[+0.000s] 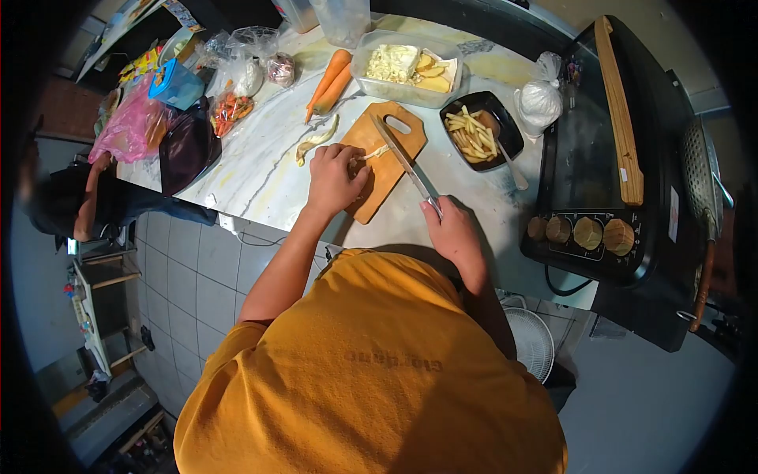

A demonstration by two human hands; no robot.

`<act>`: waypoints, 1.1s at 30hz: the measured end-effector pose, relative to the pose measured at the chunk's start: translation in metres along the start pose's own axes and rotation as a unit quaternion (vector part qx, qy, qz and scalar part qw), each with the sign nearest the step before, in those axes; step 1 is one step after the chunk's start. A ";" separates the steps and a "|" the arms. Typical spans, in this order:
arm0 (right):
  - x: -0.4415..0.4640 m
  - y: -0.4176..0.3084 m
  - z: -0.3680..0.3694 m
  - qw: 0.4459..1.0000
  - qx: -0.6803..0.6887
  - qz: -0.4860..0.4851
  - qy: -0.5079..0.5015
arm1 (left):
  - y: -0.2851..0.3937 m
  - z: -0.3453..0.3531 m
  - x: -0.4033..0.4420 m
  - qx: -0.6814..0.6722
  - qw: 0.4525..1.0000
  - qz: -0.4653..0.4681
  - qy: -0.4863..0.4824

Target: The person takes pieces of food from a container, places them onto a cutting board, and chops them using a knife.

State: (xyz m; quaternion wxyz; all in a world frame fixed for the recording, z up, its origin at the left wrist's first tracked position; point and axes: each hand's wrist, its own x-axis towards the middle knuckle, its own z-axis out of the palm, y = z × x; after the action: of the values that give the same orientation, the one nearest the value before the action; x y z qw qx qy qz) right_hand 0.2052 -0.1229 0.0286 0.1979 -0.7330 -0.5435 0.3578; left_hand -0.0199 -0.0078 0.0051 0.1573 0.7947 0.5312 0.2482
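My left hand (335, 180) is closed, its fingers curled on a wooden cutting board (386, 175). From under these fingers sticks out a pale, thin piece of food (374, 153) whose kind I cannot make out. The handle of a long kitchen knife (407, 163) is in the grip of my right hand (455, 233). Its blade lies slanted over the board, close to the tip of the pale piece. Left of the board, a curved pale yellowish strip (317, 141) lies on the marbled table.
Carrots (328, 82), a plastic container (408, 92) of cut food and a black bowl (509, 136) of pale sticks with a spoon stand beyond the board. A black oven (575, 182) stands right. Bags (136, 130) and a person (79, 189) are at left.
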 end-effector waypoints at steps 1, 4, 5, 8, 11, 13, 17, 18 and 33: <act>0.000 0.000 0.001 1.000 -0.002 -0.001 -0.001 | 0.001 0.000 0.001 -0.001 1.000 -0.001 0.001; 0.001 -0.001 0.003 1.000 -0.017 -0.009 -0.001 | 0.008 -0.001 0.006 0.023 0.999 -0.017 -0.023; 0.001 0.000 0.004 1.000 -0.018 -0.011 -0.001 | 0.009 0.000 0.007 0.019 1.000 -0.010 -0.020; 0.001 0.000 0.005 0.999 -0.028 -0.017 -0.001 | 0.014 0.007 0.012 0.015 1.000 -0.002 -0.017; 0.001 -0.003 0.008 0.998 -0.054 -0.020 0.007 | 0.013 0.016 0.016 0.007 1.000 0.002 -0.004; 0.001 -0.004 0.011 0.997 -0.070 -0.017 0.014 | 0.011 0.022 0.016 -0.003 1.000 0.003 0.009; 0.002 -0.003 0.015 0.996 -0.066 -0.039 0.040 | 0.011 0.023 0.014 -0.011 0.999 0.016 0.035; 0.003 -0.003 0.015 0.995 -0.073 -0.048 0.044 | 0.011 0.022 0.014 -0.015 0.999 0.016 0.040; 0.023 -0.017 0.021 0.994 -0.110 0.005 -0.006 | 0.010 0.025 0.015 -0.006 0.996 0.045 0.077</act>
State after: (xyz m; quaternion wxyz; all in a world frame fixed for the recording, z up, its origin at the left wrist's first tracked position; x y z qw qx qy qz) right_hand 0.1827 -0.0977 0.0190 0.1113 -0.7508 -0.5771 0.3015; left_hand 0.0060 0.0024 -0.0068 0.1094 0.7952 0.5044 0.3182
